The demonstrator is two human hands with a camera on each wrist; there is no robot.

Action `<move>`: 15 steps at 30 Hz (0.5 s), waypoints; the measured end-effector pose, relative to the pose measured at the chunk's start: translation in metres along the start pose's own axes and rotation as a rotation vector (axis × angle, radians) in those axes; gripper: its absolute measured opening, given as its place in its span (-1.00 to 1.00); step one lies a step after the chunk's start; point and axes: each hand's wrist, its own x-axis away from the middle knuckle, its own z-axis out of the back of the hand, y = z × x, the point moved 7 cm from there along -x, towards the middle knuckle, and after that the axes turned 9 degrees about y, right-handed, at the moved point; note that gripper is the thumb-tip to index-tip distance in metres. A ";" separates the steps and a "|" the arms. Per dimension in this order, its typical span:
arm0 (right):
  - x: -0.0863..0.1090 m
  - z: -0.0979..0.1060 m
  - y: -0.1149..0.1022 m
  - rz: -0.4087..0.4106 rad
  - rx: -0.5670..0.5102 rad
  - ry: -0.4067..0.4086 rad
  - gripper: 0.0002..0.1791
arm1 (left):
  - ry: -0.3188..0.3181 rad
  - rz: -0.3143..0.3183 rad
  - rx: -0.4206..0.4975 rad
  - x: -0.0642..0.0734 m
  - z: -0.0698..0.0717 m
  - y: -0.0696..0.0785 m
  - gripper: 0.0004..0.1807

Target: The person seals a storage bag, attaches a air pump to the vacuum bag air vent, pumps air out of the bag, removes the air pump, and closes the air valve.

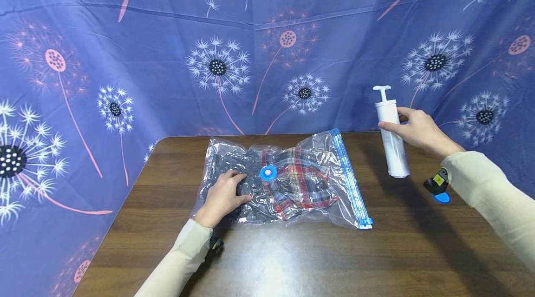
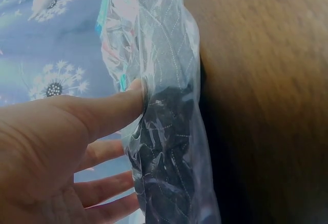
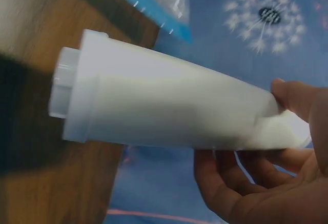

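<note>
A clear vacuum storage bag (image 1: 246, 215) lies flat on the table with folded clothes inside, a dark quilted garment and a plaid one (image 1: 298, 174). A round blue valve (image 1: 268, 173) sits near its middle, and a blue zip seal (image 1: 350, 178) runs along its right end. My left hand (image 1: 223, 197) rests on the bag's left part, thumb and fingers spread over the dark garment (image 2: 171, 126). To the right, my right hand (image 1: 418, 127) grips a white hand pump (image 1: 393, 143) by its upper barrel. Its T-shaped handle (image 1: 382, 92) points up and the nozzle end (image 3: 64, 83) faces the table.
The brown wooden table (image 1: 313, 260) has its back edge against a blue curtain (image 1: 167, 78) with dandelion prints. A wrist camera (image 1: 438, 183) is strapped under the right sleeve.
</note>
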 end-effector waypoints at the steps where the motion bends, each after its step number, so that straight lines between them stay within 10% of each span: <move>1: -0.002 -0.002 0.005 -0.006 0.007 -0.019 -0.13 | -0.002 0.003 0.000 0.000 0.000 -0.001 -0.23; 15: -0.016 -0.054 0.067 -0.176 -0.041 -0.285 -0.03 | 0.016 -0.003 -0.008 -0.001 0.005 -0.002 -0.22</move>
